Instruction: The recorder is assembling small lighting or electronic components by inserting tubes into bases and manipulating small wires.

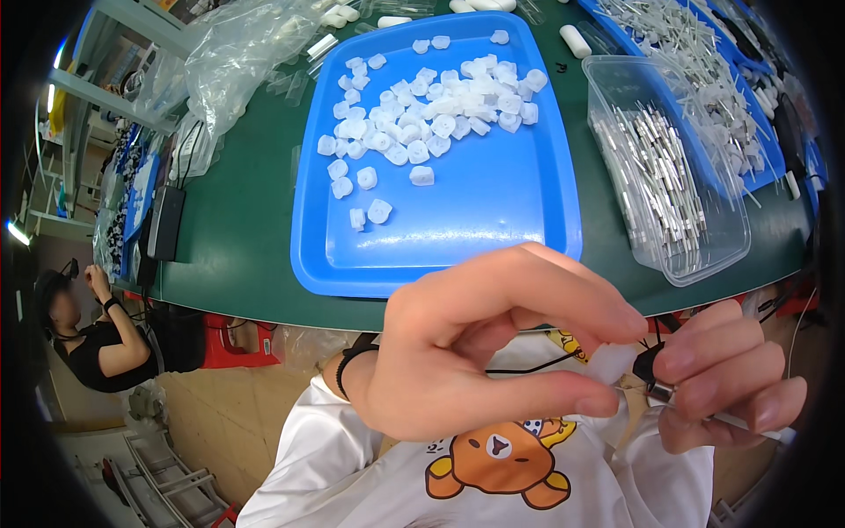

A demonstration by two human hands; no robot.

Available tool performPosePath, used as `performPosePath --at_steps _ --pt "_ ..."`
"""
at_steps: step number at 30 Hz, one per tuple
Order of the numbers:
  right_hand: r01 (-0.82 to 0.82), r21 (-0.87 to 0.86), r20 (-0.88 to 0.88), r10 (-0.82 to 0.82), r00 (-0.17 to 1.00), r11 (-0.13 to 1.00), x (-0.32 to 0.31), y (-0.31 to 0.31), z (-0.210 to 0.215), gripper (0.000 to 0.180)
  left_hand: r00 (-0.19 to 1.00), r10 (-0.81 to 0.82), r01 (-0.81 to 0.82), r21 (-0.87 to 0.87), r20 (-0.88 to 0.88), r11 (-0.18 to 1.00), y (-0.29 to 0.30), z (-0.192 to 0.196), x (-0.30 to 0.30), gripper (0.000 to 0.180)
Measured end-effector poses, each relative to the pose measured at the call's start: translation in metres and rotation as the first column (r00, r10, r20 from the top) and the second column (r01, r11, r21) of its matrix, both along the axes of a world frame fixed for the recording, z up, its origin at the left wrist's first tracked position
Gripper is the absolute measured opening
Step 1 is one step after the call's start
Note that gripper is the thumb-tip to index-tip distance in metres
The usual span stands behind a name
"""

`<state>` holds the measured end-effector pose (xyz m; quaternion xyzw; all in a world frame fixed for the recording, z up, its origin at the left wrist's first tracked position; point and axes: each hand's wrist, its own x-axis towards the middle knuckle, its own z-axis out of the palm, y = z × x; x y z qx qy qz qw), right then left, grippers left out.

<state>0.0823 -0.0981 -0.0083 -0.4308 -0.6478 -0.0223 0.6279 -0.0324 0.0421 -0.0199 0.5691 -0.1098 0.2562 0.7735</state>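
Note:
Close under the camera, my left hand (480,348) pinches a small translucent white cap (612,361) between thumb and fingers. My right hand (726,378) holds a thin white stick with a metal end (662,392) right beside the cap; the two parts meet or nearly meet at the fingertips. A black cord runs behind both hands. A blue tray (493,238) on the green table holds several more white caps (431,114). A clear plastic box (695,251) to its right is filled with several metal-tipped sticks (651,172).
A second blue tray (766,150) at the far right carries several loose white sticks. Clear plastic bags (238,53) lie at the back left. A black adapter (165,222) sits near the table's left edge. Another person (92,339) sits at lower left.

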Motion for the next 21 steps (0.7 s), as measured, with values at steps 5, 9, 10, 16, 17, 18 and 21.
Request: performPosePath --at_steps 5,9,10,16,17,18,21 --pt "0.072 0.005 -0.022 -0.072 0.997 0.997 -0.0032 -0.008 -0.0022 0.059 0.998 -0.049 0.048 -0.016 -0.036 0.999 -0.0023 0.0016 -0.0023 0.035" --pt "0.099 0.027 -0.035 -0.098 0.995 0.995 -0.0064 -0.0049 -0.0053 0.057 0.987 -0.055 0.049 -0.042 -0.154 0.998 -0.004 0.0055 -0.0054 0.041" --pt "0.097 0.028 -0.035 -0.096 0.995 0.995 -0.0061 -0.0033 -0.0069 0.056 0.987 -0.041 0.036 -0.036 -0.153 0.999 -0.004 0.0034 -0.0054 0.041" --pt "0.144 0.055 0.01 -0.145 0.989 0.988 -0.0071 -0.0018 -0.007 0.048 0.984 -0.033 0.03 -0.017 -0.177 0.999 -0.0067 0.0042 -0.0038 0.041" --pt "0.151 0.051 0.024 -0.152 0.988 0.987 -0.0075 -0.0021 -0.0063 0.047 0.982 -0.033 0.032 -0.011 -0.188 0.999 -0.0067 0.0049 -0.0044 0.041" --pt "0.157 0.048 0.038 -0.159 0.987 0.986 -0.0078 -0.0024 -0.0051 0.046 0.979 -0.033 0.033 -0.005 -0.199 0.999 -0.0066 0.0056 -0.0049 0.042" --pt "0.161 0.047 0.05 -0.163 0.985 0.986 -0.0079 -0.0011 -0.0049 0.043 0.976 -0.045 0.045 -0.005 -0.214 0.999 -0.0061 0.007 -0.005 0.042"
